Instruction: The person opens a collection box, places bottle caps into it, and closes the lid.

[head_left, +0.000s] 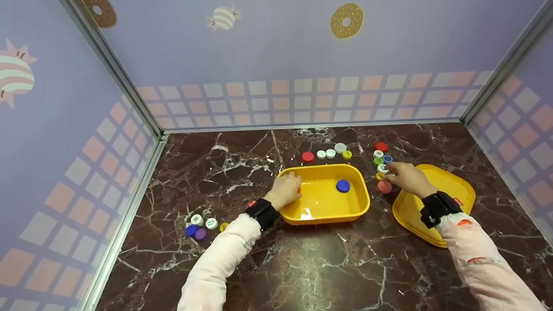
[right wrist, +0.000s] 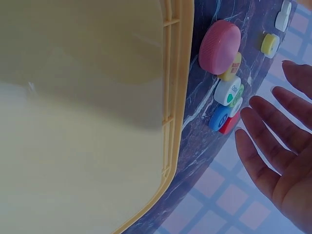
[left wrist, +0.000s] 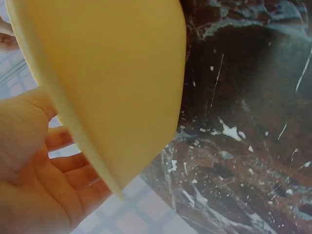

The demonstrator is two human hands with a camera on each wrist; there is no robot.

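My left hand (head_left: pixel 284 190) reaches over the left rim of a yellow plastic box (head_left: pixel 322 218), its fingers down inside. A bit of orange-red (head_left: pixel 299 190) shows beside those fingers; I cannot tell whether they hold it. In the left wrist view the rim hides the fingertips. A blue bottle cap (head_left: pixel 343 186) lies on the box floor. My right hand (head_left: pixel 409 178) hovers beside a column of bottle caps, fingers spread and nothing between them in the right wrist view. Nearest are a white cap (head_left: pixel 382 169), a yellow cap (head_left: pixel 379 176) and a pink cap (right wrist: pixel 220 47).
A yellow lid (head_left: pixel 436 181) lies under the right wrist. Behind the box is a row of caps, with a red cap (head_left: pixel 307 157) at its left end. More caps, including a purple cap (head_left: pixel 200 234), sit left of the left forearm. Printed panels (head_left: pixel 302 56) enclose the marbled table.
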